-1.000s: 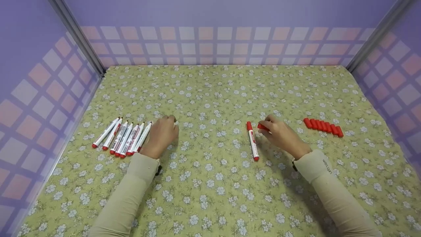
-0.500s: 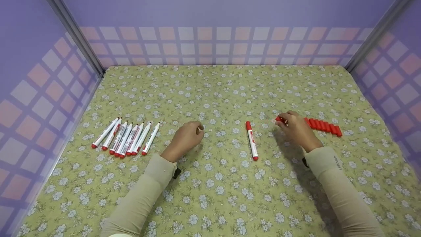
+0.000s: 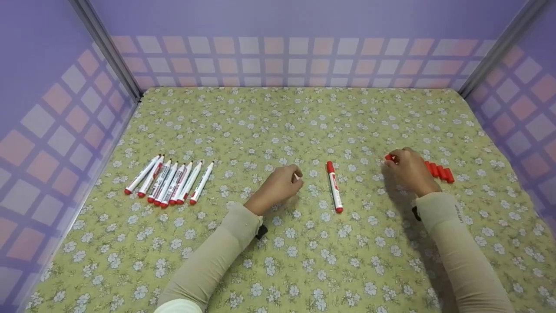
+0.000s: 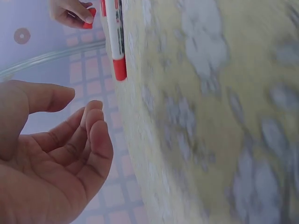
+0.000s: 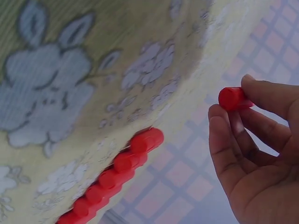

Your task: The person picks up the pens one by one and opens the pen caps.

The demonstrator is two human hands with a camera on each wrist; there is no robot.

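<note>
A red marker cap (image 5: 235, 98) is pinched between the thumb and fingers of my right hand (image 3: 408, 168), held close to the left end of a row of red caps (image 5: 108, 179). My left hand (image 3: 280, 182) holds nothing. Its fingers are loosely bent and the thumb stands apart from them in the left wrist view. Just to its right lies one capped marker (image 3: 334, 188), white with a red cap and a red end. In the head view my right hand hides part of the row of caps.
Several uncapped white markers (image 3: 173, 184) with red ends lie side by side at the left of the table. A flowered yellow-green cloth (image 3: 278, 121) covers the table. Purple walls with a tile pattern (image 3: 282, 61) enclose the back and both sides.
My left hand has moved right, away from the uncapped markers toward the capped one. My right hand has carried the red cap rightward to the row of caps.
</note>
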